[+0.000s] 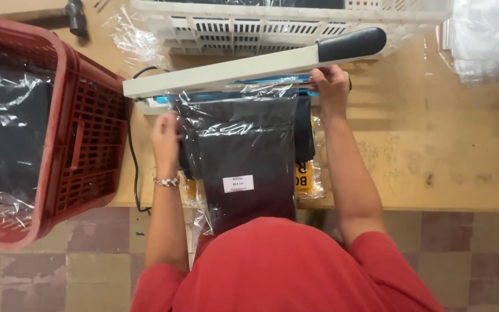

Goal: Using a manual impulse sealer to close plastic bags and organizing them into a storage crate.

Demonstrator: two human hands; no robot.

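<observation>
On the wooden bench (411, 144) in front of you, a clear plastic bag (244, 150) holding a dark folded garment lies with its top edge under the raised arm of the heat sealer (232, 72). Your left hand (166, 138) grips the bag's left edge, your right hand (331, 86) pinches its top right corner at the sealer; a red crate (82, 133) stands to your left

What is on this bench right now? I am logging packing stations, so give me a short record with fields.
Left hand: grips the left edge of the clear plastic bag of dark folded garment
Right hand: at the bag's top right corner, under the sealer arm
Tool: cream bar heat sealer with black handle, arm raised
Left side: red plastic crate
Behind: white plastic crate
Surface: wooden bench
</observation>
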